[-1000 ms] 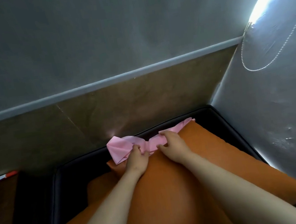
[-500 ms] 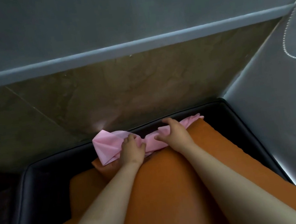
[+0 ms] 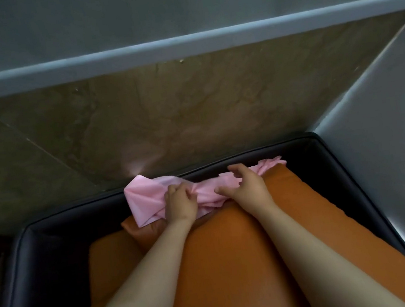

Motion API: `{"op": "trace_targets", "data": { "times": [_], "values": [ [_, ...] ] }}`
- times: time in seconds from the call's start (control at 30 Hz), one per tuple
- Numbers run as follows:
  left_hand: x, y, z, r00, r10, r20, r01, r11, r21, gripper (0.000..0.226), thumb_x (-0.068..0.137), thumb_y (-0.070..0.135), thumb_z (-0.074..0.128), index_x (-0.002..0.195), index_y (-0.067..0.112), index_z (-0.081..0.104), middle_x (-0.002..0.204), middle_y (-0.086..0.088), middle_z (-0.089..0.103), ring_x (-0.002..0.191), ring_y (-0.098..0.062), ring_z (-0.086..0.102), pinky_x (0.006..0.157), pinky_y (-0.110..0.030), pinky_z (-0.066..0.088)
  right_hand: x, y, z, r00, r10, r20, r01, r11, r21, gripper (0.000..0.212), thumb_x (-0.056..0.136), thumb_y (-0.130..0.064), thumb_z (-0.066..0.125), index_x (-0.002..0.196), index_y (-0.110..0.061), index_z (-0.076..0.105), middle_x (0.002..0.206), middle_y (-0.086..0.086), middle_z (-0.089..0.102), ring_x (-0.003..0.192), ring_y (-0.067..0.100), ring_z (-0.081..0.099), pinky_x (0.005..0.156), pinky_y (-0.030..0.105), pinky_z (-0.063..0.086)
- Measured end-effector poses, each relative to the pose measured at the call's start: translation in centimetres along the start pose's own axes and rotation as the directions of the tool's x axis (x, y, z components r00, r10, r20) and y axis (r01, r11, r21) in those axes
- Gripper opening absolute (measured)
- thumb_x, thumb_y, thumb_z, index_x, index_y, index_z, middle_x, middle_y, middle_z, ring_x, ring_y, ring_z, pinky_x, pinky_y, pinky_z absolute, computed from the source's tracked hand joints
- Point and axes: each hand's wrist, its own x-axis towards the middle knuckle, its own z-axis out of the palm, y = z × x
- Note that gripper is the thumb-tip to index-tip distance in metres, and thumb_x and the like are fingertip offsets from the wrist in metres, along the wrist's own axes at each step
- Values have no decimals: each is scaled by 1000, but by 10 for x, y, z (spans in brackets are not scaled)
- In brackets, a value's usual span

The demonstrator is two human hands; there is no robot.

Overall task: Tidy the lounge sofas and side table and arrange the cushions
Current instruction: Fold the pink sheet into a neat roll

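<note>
pink cloth (image 3: 201, 192) bunched under left hand (image 3: 180, 204), right hand (image 3: 248, 186)

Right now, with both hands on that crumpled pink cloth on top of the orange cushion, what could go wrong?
1. The crumpled pink cloth lies along the top edge of the orange fabric cushion, by the dark leather sofa back; it might slip down behind the cushion.
2. Only the left hand grips it; the right hand rests on it with loose fingers, so a pull may bunch it further.
</note>
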Motion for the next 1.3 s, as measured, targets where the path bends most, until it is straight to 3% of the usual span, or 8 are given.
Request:
{"op": "trace_targets", "data": {
  "times": [0.1, 0.27, 0.53, 0.77, 0.93, 1.13, 1.23, 1.3],
  "values": [
    [-6, 13, -10, 999, -52, 11, 52, 919, -392, 18, 99, 15, 48, 80, 14, 46, 81, -6, 54, 86, -31, 54, 71, -31, 42, -4, -2, -2, 999, -43, 21, 43, 999, -28, 70, 75, -34, 81, 136, -18, 50, 136, 4, 55, 124, 21, 51, 98, 32, 44],
    [-43, 39, -29, 989, -83, 119, 145, 619, -772, 18, 100, 17, 48, 82, 16, 53, 70, -6, 66, 81, -35, 64, 84, -49, 54, -19, -8, -9, 995, -97, 36, 94, 993, 67, 76, 70, -38, 84, 136, -23, 49, 133, -5, 53, 121, 13, 50, 98, 27, 42],
    [-102, 47, -55, 988, -56, 141, 150, 486, -861, 16, 99, 21, 51, 88, 10, 55, 83, -14, 66, 74, -26, 64, 60, -31, 53, -54, -16, -21, 969, -174, 178, 176, 984, 6, 88, 61, -47, 87, 138, -30, 48, 136, -10, 53, 123, 6, 48, 103, 28, 42],
    [-140, 34, -75, 984, -63, 168, 179, 384, -906, 18, 98, 26, 52, 100, 9, 58, 97, -17, 69, 79, -25, 70, 65, -32, 59, -93, -34, -18, 931, -289, 223, 310, 949, -62, 17, 76, -44, 76, 84, -30, 70, 83, -8, 71, 77, 9, 64, 73, 42, 52],
    [-168, 33, -91, 990, -19, 141, 140, 317, -938, 14, 99, 20, 51, 100, 9, 59, 102, -18, 70, 86, -22, 71, 73, -34, 59, -124, -43, -16, 939, -327, 109, 323, 945, 51, 18, 84, -37, 70, 90, -21, 75, 82, -2, 73, 77, 13, 66, 75, 45, 52],
    [-200, 27, -114, 997, -40, 73, 83, 339, -937, 23, 95, 20, 59, 111, 5, 63, 113, -11, 66, 86, -17, 71, 62, -27, 57, -169, -60, -9, 951, -309, -3, 298, 912, 283, 14, 89, -23, 68, 83, -11, 74, 76, 7, 72, 73, 20, 66, 75, 46, 51],
    [-214, 20, -133, 1000, 3, 5, 3, 428, -904, 13, 91, 21, 64, 102, 15, 66, 107, -6, 67, 105, -24, 63, 85, -32, 53, -191, -70, -7, 960, -279, -27, 270, 893, 360, 18, 89, -21, 67, 79, -7, 73, 77, 16, 70, 82, 28, 64, 75, 25, 49],
    [-225, 15, -145, 998, 67, 7, -27, 490, -871, 17, 88, 23, 66, 106, 21, 65, 112, -1, 65, 110, -19, 59, 90, -28, 47, -206, -77, -7, 962, -266, -58, 266, 872, 411, 23, 87, -26, 70, 79, -5, 73, 76, 21, 69, 71, 20, 62, 71, 30, 45]
  ]
}}
